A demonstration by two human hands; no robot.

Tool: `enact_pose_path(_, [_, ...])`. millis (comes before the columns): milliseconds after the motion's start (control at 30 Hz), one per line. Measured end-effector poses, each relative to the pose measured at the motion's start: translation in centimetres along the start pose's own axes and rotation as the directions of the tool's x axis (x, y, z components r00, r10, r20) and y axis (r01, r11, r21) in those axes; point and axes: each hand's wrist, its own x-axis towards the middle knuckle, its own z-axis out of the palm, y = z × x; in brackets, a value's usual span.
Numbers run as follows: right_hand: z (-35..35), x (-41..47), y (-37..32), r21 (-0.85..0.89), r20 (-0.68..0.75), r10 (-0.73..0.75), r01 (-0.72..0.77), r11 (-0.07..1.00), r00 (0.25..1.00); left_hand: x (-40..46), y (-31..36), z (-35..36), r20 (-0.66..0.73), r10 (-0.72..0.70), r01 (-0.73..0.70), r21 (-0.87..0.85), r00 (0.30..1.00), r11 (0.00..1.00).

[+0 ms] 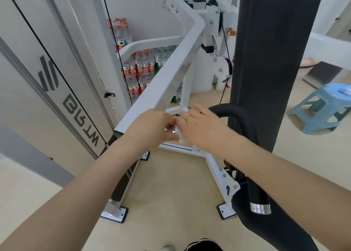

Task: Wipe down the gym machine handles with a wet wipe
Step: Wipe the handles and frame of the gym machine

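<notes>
The wet wipe [179, 135], a small pale crumpled sheet with something shiny showing in its folds, sits between the two hands in the middle of the view, just below the lower end of the white-painted steel arm [167, 70] of the gym machine; too little of it shows to tell whether it is still partly in a wrapper. Furthest left stands the pale grey upright panel [62, 91] with dark lettering and a thin black cable running down its face. Next comes the left hand [150, 129], fingers curled in so the tips pinch one side of the wipe, probably to steady it. The right hand [201, 125], a thin ring on one finger, lies palm-down over the other side, fingers bent onto it; exactly how it grips is hidden. Holding the sheet from both sides suggests it is being opened or folded before any wiping. Just right of the hands curves the black foam-padded handle [247, 135] with a chrome end cap, near but untouched, beside a black upholstered back pad [269, 60]. Far right is a light blue plastic stool [322, 106].
</notes>
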Motion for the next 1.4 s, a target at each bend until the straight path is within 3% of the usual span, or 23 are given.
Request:
enact_pose_path(67, [-0.1, -0.9, 2.7, -0.014, -0.022, 0.04, -0.04, 0.999, 0.999, -0.2, 0.3, -0.1, 0.002, -0.031, 0.031, -0.024, 1.0, 0.999])
enact_pose_path(133, [-0.9, -2.1, 5.5, 0.043, 0.1, 0.149, -0.154, 0.987, 0.984, -0.4, 0.5, -0.4, 0.016, -0.043, 0.043, -0.017, 0.999, 0.999])
enact_pose_path(267, [-1.4, -3.8, 7.7, 0.328, 0.288, 0.314, -0.401, 0.856, 0.905, -0.6, 1.0, -0.3, 0.027, -0.125, 0.127, -0.078, 0.992, 0.989])
enact_pose_path(367, [-1.5, -5.3, 8.3, 0.601, 0.502, 0.332, -0.598, 0.53, 0.799, -0.7, 2.1, 0.9, -0.049, -0.193, 0.189, -0.071, 0.98, 0.979])
enact_pose_path(433, [-1.0, -6.7, 8.5, 0.686, 0.56, 0.339, -0.652, 0.322, 0.756, -0.6, 2.8, 1.9, -0.148, -0.195, 0.19, -0.044, 0.97, 0.981])
enact_pose_path(600, [-1.5, -5.9, 8.7, 0.764, 0.57, 0.322, -0.632, 0.13, 0.756, 0.4, 4.9, 3.4, -0.313, -0.128, 0.098, -0.109, 0.941, 0.989])
enact_pose_path(800, [-0.3, -8.6, 8.8, 0.852, 0.359, 0.3, -0.441, 0.283, 0.884, 1.6, 6.9, 4.6, -0.415, -0.114, 0.088, -0.08, 0.903, 0.993])
enact_pose_path(967, [2.5, -11.4, 9.4, 0.911, 0.223, 0.308, -0.311, 0.273, 0.925, 1.7, 7.9, 4.9, -0.422, -0.188, 0.173, -0.074, 0.887, 0.982])
enact_pose_path(1067, [1.9, -8.0, 10.4, 0.926, 0.115, 0.168, -0.167, 0.339, 0.979, 1.6, 8.5, 4.8, -0.421, -0.247, 0.229, -0.095, 0.873, 0.969])
enact_pose_path(1133, [1.4, -6.1, 10.8, 0.877, 0.045, 0.058, -0.067, 0.475, 0.997, 1.4, 8.8, 4.7, -0.419, -0.298, 0.273, -0.12, 0.858, 0.954])
enact_pose_path(1200, [1.3, -5.8, 10.9, 0.759, -0.032, -0.104, 0.092, 0.645, 0.994, 1.2, 9.0, 4.8, -0.424, -0.339, 0.305, -0.15, 0.84, 0.941])
enact_pose_path(1267, [1.5, -6.6, 11.0, 0.556, -0.073, -0.321, 0.306, 0.773, 0.944, 1.1, 9.2, 4.8, -0.428, -0.361, 0.319, -0.168, 0.828, 0.933])
enact_pose_path(1333, [1.0, -6.7, 11.6, 0.417, -0.037, -0.457, 0.429, 0.801, 0.889, 1.1, 9.4, 4.8, -0.427, -0.372, 0.325, -0.182, 0.824, 0.928])
enact_pose_path(1400, [0.3, -5.8, 12.6, 0.401, 0.04, -0.44, 0.389, 0.829, 0.897, 1.1, 9.5, 4.8, -0.432, -0.386, 0.331, -0.199, 0.815, 0.922])
